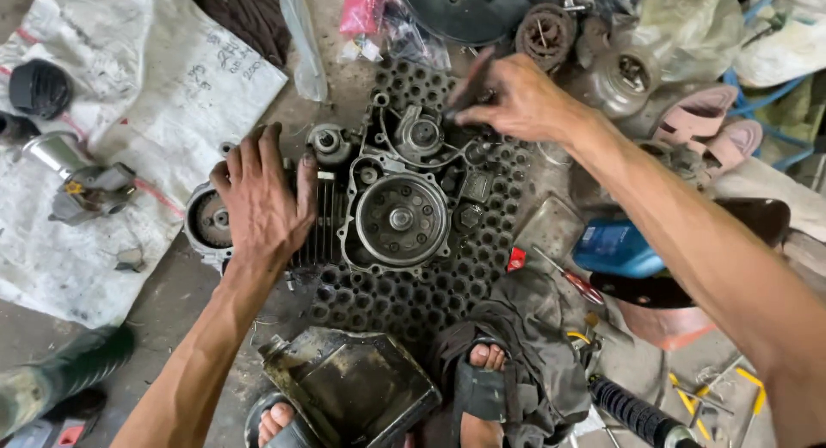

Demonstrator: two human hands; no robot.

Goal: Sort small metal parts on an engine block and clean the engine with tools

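Left hand [262,194] and right hand [516,95]: bare, grease-smudged, no gloves, rings or watch. Forearms unsleeved and sinewy. Feet in dark open-toed sandals [477,388], toes showing.

— What sort of place is shown?

— A rough repair workshop, set up on a bare concrete floor [163,302].

— What marks it as one?

— An opened engine [391,198] is laid on a perforated rubber mat [404,297]. Greasy loose parts [546,35], a red-handled screwdriver [572,280], a blue oil bottle [615,248] and stained rags [525,345] are scattered around.
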